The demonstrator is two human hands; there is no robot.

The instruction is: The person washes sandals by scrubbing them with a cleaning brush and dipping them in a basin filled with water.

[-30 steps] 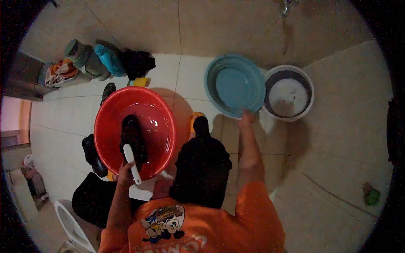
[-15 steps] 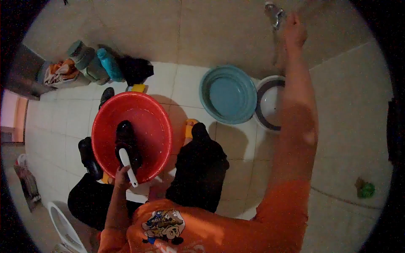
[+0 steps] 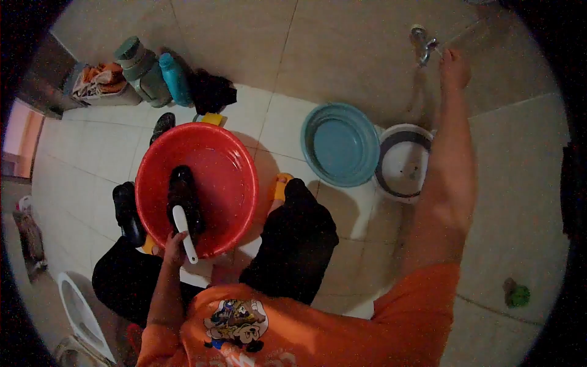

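My left hand (image 3: 175, 248) is closed on a white brush (image 3: 185, 235) at the near rim of a red basin (image 3: 247, 165). The brush lies over a black shoe (image 3: 181, 183) inside the basin; whether my fingers also grip the shoe's heel, I cannot tell. My right arm stretches to the wall, where my right hand (image 3: 455, 70) has its fingers curled just right of a metal tap (image 3: 423, 46). A thin pale line shows between the tap and my fingertips, too small to make out.
A blue-green basin (image 3: 373, 144) and a white-and-grey tub (image 3: 385, 186) stand below the tap. Another black shoe (image 3: 127, 211) lies left of the red basin. Along the wall are a blue bottle (image 3: 176, 79), a grey-green jug (image 3: 143, 76) and a bin of cloths (image 3: 116, 95).
The view has shifted, showing more of the white-and-grey tub. My right hand stays beside the tap, slightly lower relative to it. My left hand keeps hold of the brush over the shoe.
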